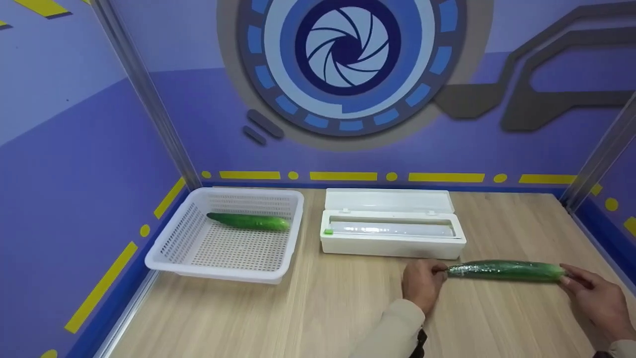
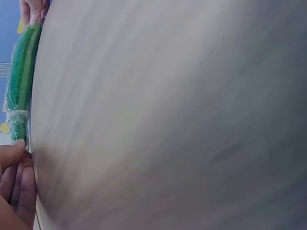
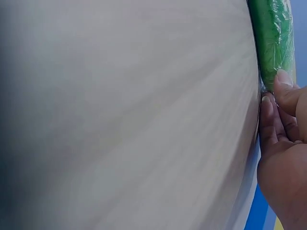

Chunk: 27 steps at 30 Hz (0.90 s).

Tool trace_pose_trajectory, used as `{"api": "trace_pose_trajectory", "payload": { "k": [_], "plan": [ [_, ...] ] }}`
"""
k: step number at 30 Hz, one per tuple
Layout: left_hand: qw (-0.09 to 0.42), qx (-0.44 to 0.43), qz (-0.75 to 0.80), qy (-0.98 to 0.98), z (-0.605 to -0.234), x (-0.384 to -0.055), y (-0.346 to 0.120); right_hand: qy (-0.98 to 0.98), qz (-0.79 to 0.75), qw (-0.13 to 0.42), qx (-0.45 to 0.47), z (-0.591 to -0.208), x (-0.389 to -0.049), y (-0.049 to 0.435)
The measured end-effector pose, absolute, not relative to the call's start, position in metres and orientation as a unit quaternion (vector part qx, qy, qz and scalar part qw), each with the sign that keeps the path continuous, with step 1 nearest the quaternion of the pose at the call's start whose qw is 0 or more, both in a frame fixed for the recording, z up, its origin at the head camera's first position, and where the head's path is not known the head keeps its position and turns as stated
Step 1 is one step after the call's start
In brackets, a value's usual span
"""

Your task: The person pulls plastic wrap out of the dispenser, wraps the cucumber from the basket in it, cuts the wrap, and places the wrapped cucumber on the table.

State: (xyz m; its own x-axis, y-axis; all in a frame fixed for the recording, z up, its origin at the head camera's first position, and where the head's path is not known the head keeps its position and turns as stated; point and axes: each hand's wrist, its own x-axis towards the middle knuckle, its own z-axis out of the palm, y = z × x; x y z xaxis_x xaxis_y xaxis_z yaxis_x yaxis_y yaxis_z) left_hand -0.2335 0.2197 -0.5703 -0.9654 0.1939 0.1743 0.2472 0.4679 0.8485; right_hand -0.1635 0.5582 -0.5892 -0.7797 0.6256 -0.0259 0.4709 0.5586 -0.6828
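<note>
A long green cucumber (image 1: 507, 270) wrapped in clear plastic film lies sideways at the right of the table. At its left, darker end my left hand (image 1: 423, 285) pinches the wrapped tip between thumb and fingers. My right hand (image 1: 598, 297) pinches the film at the paler right end. In the left wrist view the film is bunched around the cucumber (image 2: 21, 81) near the left fingertips. The right wrist view shows the right thumb against the cucumber's end (image 3: 272, 38), with the fingers beneath.
A white film dispenser box (image 1: 392, 247) stands behind the left hand, lid raised, with a roll of film (image 1: 392, 228) inside. Farther left, a white plastic basket (image 1: 223, 275) holds one cucumber (image 1: 248, 221). Purple-blue panels (image 1: 348, 159) wall the table at the back and sides.
</note>
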Motion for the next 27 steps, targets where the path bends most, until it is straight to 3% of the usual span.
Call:
{"api": "trace_pose_trajectory", "payload": {
  "k": [27],
  "plan": [
    [-0.008,-0.205,-0.457,-0.866,-0.569,-0.239,0.21,-0.868,0.342,0.116,-0.342,-0.577,-0.166,0.545]
  ]
}}
